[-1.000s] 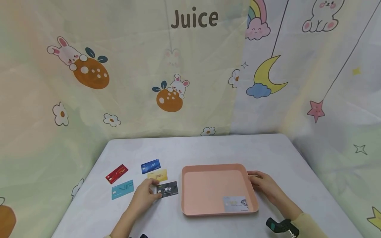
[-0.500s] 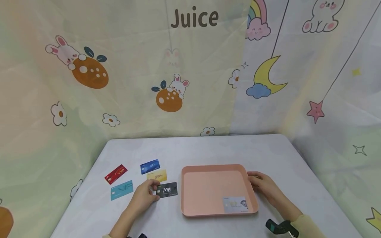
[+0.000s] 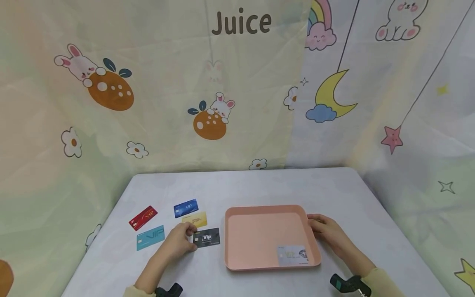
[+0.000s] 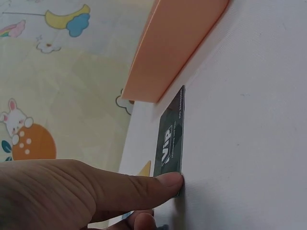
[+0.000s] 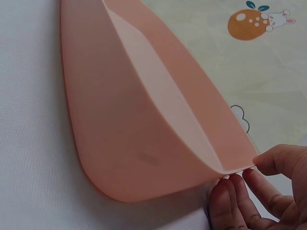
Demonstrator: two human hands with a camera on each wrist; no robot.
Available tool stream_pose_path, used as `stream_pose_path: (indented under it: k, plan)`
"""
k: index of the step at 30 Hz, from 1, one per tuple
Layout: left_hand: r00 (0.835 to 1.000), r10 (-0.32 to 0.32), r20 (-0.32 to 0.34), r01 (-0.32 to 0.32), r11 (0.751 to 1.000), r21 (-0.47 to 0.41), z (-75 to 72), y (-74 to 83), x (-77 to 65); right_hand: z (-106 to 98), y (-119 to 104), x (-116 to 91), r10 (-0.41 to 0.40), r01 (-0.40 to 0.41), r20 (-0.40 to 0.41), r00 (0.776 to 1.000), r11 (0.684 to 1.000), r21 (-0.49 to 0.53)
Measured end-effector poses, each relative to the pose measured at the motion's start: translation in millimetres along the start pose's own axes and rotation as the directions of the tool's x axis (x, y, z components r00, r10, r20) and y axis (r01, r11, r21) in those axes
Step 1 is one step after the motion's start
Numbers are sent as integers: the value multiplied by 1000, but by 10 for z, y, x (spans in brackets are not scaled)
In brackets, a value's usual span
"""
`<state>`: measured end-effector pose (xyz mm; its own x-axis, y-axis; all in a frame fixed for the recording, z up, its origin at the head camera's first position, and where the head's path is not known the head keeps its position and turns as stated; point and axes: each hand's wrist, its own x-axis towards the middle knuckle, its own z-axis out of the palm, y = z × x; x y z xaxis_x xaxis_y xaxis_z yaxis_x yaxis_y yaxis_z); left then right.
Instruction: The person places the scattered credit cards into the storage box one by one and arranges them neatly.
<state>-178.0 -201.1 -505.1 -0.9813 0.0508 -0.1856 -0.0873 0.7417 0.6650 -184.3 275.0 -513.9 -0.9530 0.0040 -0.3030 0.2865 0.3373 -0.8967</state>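
My left hand (image 3: 177, 242) pinches the left end of a black VIP card (image 3: 208, 237) lying on the table just left of a pink tray (image 3: 256, 235). In the left wrist view, the thumb presses on the card's (image 4: 169, 139) near corner, and the other fingers are partly hidden behind it. At the tray's right side, my right hand (image 3: 329, 232) holds the rim. The right wrist view has its thumb on top of the tray's (image 5: 120, 120) edge and the fingertips against the outer wall. Inside the tray, a silver-grey card (image 3: 292, 255) lies near the front right corner.
Several other cards lie on the white table (image 3: 289, 185) at left: a red one (image 3: 143, 218), a teal one (image 3: 150, 237), a blue one (image 3: 186, 208) and a yellow one (image 3: 196, 219). The yellow card is right behind the left fingers. A printed curtain (image 3: 167, 103) hangs behind the table.
The head view has shifted slightly. The left thumb has drawn back a little toward the black card's left edge. The right hand and tray hold their places.
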Motion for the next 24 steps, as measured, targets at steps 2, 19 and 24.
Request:
stream_pose_path:
  k: [2,19,24]
  plan:
    - [1000,-1,-2,1,1000,8,-1,-4,10,3,-2,1,0,0,3,1000,1000,-1]
    - [996,92,-12,-90,993,78,-17,25,59,0,-7,9,-6,6,-8,1000,1000,0]
    - [995,96,-11,-94,991,96,-20,8,47,17,2,26,10,-10,-15,1000,1000,-6]
